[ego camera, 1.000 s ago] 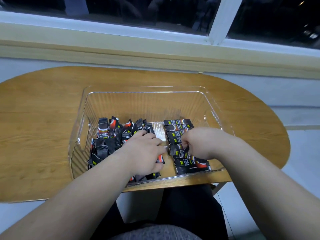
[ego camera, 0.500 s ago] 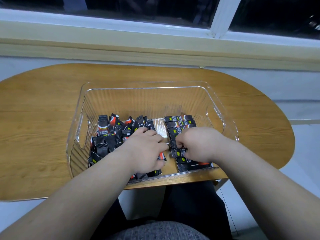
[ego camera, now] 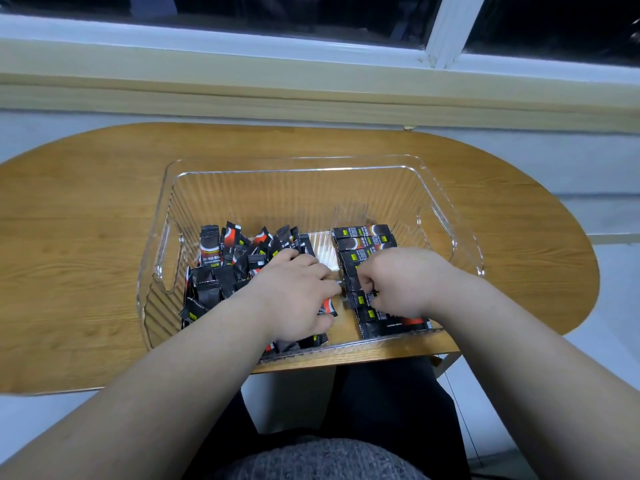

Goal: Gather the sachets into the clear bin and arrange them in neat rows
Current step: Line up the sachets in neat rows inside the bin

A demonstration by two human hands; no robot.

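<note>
Fingers (ego camera: 313, 271) in bin (ego camera: 298, 164), wood tbl (ego camera: 86, 237), window (ego camera: 311, 12)

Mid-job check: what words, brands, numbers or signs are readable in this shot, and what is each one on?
Nothing reads cleanly.
Row sachets, right side of the bin: white lettering and small yellow-green tags, too blurred to read.
Heap sachets, left side: a band of fine white print, too small to read.
Clear bin and table: no markings visible.
</note>
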